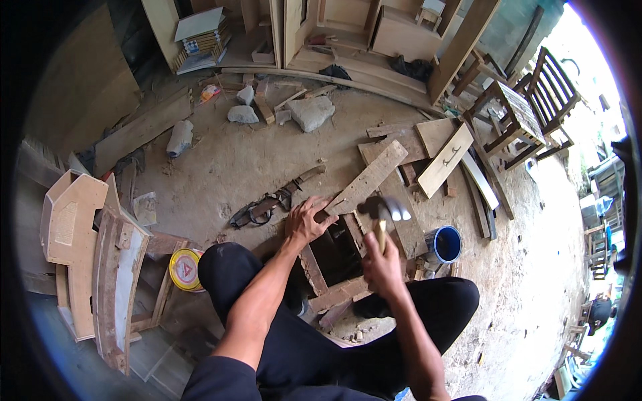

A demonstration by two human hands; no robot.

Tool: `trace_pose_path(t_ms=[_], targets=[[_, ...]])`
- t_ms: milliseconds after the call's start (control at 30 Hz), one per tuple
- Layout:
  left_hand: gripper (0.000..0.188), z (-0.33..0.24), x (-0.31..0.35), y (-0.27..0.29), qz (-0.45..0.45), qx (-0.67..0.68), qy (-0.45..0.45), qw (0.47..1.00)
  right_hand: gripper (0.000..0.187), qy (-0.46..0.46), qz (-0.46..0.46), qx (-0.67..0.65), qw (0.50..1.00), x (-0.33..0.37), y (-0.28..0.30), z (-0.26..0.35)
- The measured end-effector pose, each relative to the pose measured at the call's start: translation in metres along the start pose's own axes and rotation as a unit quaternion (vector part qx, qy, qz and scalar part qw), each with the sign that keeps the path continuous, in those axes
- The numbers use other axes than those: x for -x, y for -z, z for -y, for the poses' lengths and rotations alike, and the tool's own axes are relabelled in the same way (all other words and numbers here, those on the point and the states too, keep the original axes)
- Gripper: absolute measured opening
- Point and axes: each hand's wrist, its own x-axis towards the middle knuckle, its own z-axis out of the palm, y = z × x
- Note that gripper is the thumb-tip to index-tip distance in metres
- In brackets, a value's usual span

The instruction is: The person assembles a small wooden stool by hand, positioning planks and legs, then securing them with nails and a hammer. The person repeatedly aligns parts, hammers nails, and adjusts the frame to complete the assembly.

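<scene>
A claw hammer [378, 227] is gripped by its handle in my right hand [382, 271]. Its metal head is raised over the right side of a rough wooden frame [341, 294] between my legs. My left hand [306, 222] closes round the near end of a wooden plank [371, 175], at the frame's far left corner. Whether a nail is between those fingers is too small to make out. The plank slants away to the far right. Just beyond my left hand, a dark sheath-like tool holder with straps [264, 207] lies on the ground.
A blue bucket [447, 244] stands right of the frame, and a yellow-rimmed can [186, 269] by my left knee. Scrap boards and a drawer front with a handle [447, 159] are piled at the far right. Stones [311, 113] lie ahead, before a wooden cabinet [408, 33]. A chair [528, 110] stands beyond.
</scene>
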Motion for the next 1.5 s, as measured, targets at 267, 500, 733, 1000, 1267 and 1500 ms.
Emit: trace_pose_path(t_ms=[267, 500, 733, 1000, 1267, 1500], targets=[[0.057, 0.008, 0.003, -0.008, -0.042, -0.021, -0.024, 0.999, 0.03, 0.203, -0.054, 0.075, 0.975, 0.011, 0.003, 0.038], [0.054, 0.01, 0.004, -0.012, -0.053, -0.06, -0.025, 0.996, 0.02, 0.261, -0.063, -0.158, 0.95, -0.002, -0.035, 0.025], [0.051, 0.016, 0.001, -0.009, -0.075, -0.045, -0.019, 0.996, 0.028, 0.238, 0.02, 0.27, 0.933, -0.022, -0.022, 0.013], [0.049, 0.012, 0.004, -0.015, -0.087, -0.055, -0.021, 0.994, 0.026, 0.288, -0.023, 0.025, 0.957, -0.004, -0.037, 0.006], [0.05, 0.003, 0.001, -0.015, -0.082, -0.078, -0.01, 0.994, 0.033, 0.138, -0.046, 0.092, 0.985, -0.031, -0.031, 0.014], [0.051, 0.005, 0.004, -0.02, -0.078, -0.052, -0.022, 0.995, 0.033, 0.372, -0.037, -0.071, 0.925, -0.002, -0.02, 0.012]])
